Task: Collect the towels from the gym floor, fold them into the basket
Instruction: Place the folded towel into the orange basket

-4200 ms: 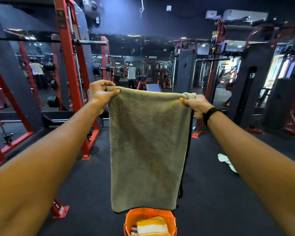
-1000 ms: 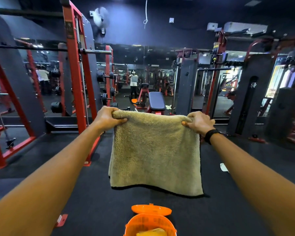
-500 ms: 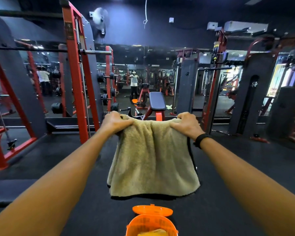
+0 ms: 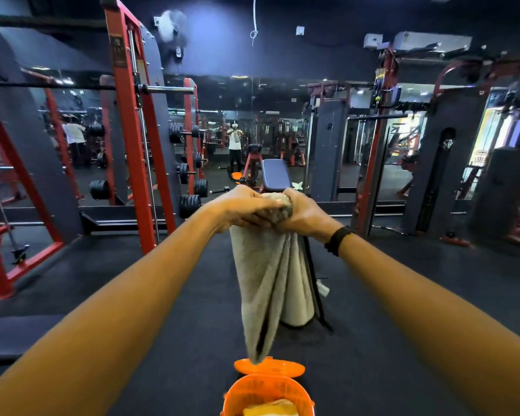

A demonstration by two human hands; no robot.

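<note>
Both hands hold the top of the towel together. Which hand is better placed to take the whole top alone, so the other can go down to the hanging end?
Probably the right hand: its fingers curl around the bunched towel top, while the left hand lies over it.

dark rubber gym floor [image 4: 168,298]; orange basket [image 4: 267,391] standing on it at bottom centre, red rack [image 4: 138,163] left.
</note>
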